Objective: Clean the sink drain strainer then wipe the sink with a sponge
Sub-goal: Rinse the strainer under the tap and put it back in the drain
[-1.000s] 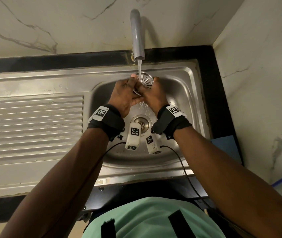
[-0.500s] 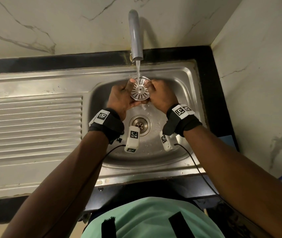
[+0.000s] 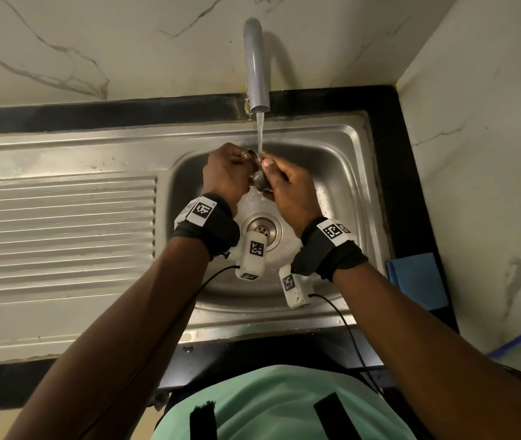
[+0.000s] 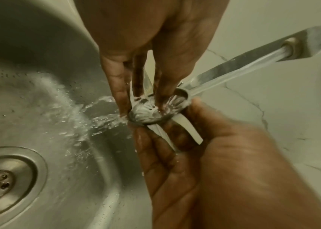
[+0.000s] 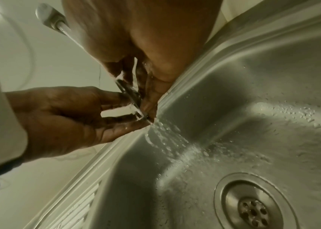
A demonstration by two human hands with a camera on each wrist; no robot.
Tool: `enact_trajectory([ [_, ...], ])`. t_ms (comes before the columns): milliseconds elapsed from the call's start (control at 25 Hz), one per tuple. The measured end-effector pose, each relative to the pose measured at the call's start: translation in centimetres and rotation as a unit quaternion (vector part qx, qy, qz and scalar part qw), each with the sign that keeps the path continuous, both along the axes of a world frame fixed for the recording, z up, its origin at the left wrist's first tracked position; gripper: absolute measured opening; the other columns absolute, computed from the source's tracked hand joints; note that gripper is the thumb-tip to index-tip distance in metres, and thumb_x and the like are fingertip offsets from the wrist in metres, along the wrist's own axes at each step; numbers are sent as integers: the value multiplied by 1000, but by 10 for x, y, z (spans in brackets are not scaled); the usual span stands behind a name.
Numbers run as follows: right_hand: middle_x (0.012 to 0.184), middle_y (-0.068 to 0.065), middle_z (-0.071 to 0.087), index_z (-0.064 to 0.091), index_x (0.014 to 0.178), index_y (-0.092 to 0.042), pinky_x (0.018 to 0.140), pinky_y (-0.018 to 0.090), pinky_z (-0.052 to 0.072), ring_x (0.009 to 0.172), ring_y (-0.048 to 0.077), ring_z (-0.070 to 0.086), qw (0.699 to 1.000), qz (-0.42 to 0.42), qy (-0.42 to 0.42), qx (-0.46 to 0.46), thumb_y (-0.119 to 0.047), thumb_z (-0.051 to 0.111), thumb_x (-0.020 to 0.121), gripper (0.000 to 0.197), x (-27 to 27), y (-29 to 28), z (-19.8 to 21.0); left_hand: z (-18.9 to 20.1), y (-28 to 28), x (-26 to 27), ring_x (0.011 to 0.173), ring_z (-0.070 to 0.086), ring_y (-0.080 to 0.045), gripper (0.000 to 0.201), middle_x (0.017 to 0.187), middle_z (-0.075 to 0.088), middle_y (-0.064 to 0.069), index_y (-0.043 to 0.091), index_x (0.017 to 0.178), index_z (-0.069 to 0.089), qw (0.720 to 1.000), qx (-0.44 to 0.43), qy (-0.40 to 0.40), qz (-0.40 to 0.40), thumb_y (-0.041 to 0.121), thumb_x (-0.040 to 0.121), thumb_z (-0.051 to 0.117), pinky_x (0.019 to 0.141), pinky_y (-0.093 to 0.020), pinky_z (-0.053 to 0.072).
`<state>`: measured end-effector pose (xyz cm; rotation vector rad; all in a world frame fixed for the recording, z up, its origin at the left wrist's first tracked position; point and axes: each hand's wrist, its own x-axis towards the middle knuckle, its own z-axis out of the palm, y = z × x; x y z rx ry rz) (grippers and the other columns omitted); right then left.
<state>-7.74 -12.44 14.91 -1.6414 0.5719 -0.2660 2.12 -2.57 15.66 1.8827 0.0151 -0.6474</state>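
The round metal drain strainer (image 3: 259,183) is held between both hands under the running tap (image 3: 256,68), above the basin of the steel sink (image 3: 345,173). My left hand (image 3: 228,173) grips it from the left, with fingertips (image 4: 121,106) on its rim and inside the slotted basket (image 4: 148,112). My right hand (image 3: 286,188) pinches its right side, thumb on the rim. In the right wrist view the strainer (image 5: 131,97) shows edge-on between the two hands. Water sprays off it into the basin. A blue sponge (image 3: 418,281) lies on the counter right of the sink.
The open drain hole (image 3: 265,230) sits below the hands in the wet basin. A ribbed draining board (image 3: 62,217) fills the left side. Marble walls stand close behind and to the right. A black counter edge (image 3: 408,192) borders the sink.
Half a second ago the strainer's slotted face was turned up toward the head camera. It is now turned and mostly hidden between the hands, which have closed in around it under the stream.
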Motion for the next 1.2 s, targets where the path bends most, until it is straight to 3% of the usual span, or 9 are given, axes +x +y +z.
enact_trajectory([
  [120,109,-5,74,67,125,-23,90,44,59,101,9,70,999,-35,10,17,-42,58,95,37,6,-1,-5,10,-3,-6,89,75,-39,15,93,77,-13,14,99,75,997,-60,25,-35,6,95,63,78,-51,65],
  [240,120,-7,71,61,132,-27,95,42,57,110,7,67,998,-37,9,47,-44,61,90,45,14,-5,-6,26,-4,-13,79,72,-27,19,92,74,-16,5,101,70,984,-154,86,-26,7,92,54,69,-38,61],
  [440,128,-7,68,59,135,-25,98,39,55,115,7,65,999,-22,20,38,-42,59,87,51,21,-10,-5,33,-8,-11,93,72,-28,26,103,76,-16,9,99,73,978,-176,114,14,2,98,48,70,-36,60],
  [520,117,-6,72,66,127,-24,93,39,58,106,8,68,998,-48,26,31,-41,61,87,44,25,-12,-2,33,-9,-14,90,73,-27,26,102,76,-16,7,103,72,978,-178,109,-1,2,100,48,69,-34,59],
  [680,84,-1,76,73,93,-22,74,46,62,78,17,73,994,-105,35,5,-40,62,89,21,35,-19,5,34,-10,-22,79,70,-24,20,90,71,-15,-1,102,69,977,-185,101,-17,-1,99,49,67,-34,59],
  [800,84,6,73,66,88,-23,60,54,61,76,28,73,992,-109,54,46,-34,62,90,12,38,-15,9,32,-10,-23,78,71,-22,17,93,71,-17,-7,106,67,982,-168,86,-17,-1,98,54,65,-33,59],
  [1000,100,4,72,64,100,-23,74,54,61,93,27,71,990,-51,61,114,-27,65,89,12,27,-8,14,32,1,-13,84,74,-27,21,106,72,-25,-7,112,66,982,-164,79,-47,-7,96,52,69,-36,62],
  [1120,101,5,72,66,104,-22,77,54,61,94,27,71,989,-50,70,122,-28,61,90,16,32,-8,17,28,2,-15,89,75,-35,19,105,71,-29,-10,107,66,985,-155,44,-55,-11,92,56,77,-46,65],
  [1200,96,9,74,70,99,-18,79,55,60,91,29,72,987,-52,84,130,-30,55,94,20,37,-7,18,23,1,-18,91,74,-39,19,103,70,-32,-15,106,64,986,-153,28,-57,-13,90,57,75,-45,65],
])
